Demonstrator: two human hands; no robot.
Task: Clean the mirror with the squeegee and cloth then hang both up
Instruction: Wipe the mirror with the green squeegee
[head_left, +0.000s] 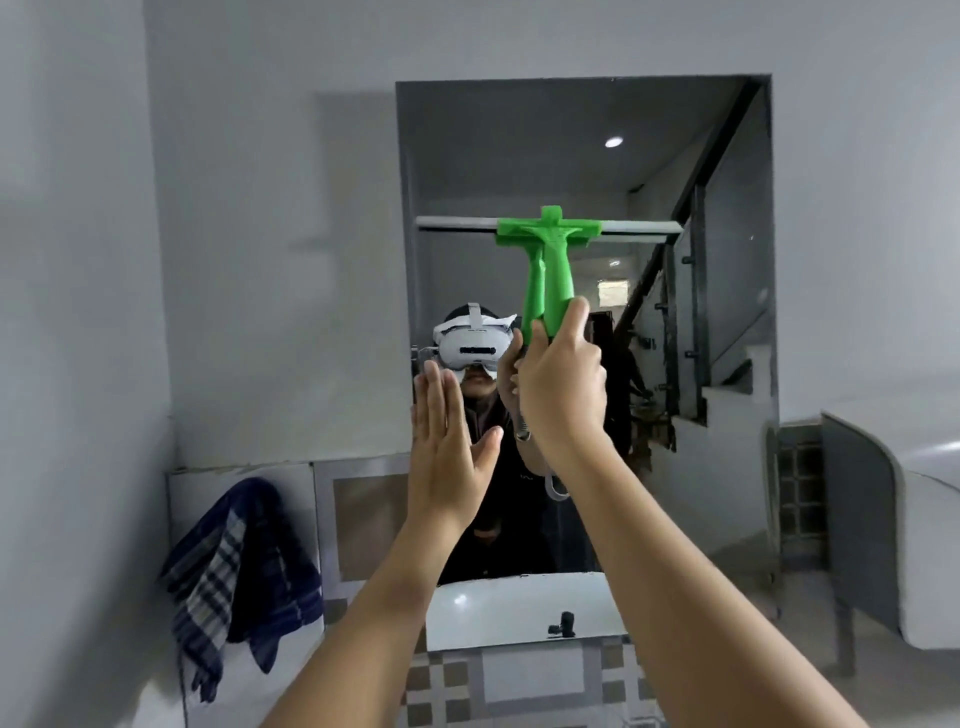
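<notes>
1. Pale grey wall (234, 260), tiled lower band, a frameless mirror (717, 322) mounted upright at centre.
2. White basin (498, 608) below the mirror's bottom edge, a small dark tap fitting on its rim.
3. Green squeegee (548, 260) up against the glass in the upper middle — handle vertical, pale blade horizontal across the mirror, spanning most of its width.
4. Right hand (563, 384) wrapped closed around the lower end of the squeegee handle, thumb side towards the glass, arm stretched up from the lower right.
5. Left hand (447, 441) flat and fully open, fingers together and pointing upward, holding nothing — placed at the mirror's left edge, just left of the right hand; contact with the glass hard to judge.
6. Blue-and-white checked cloth (234, 571) hanging draped against the tiles at lower left, well apart from both hands.
7. Reflection in the glass: headset-wearing person, staircase railing, ceiling light.
</notes>
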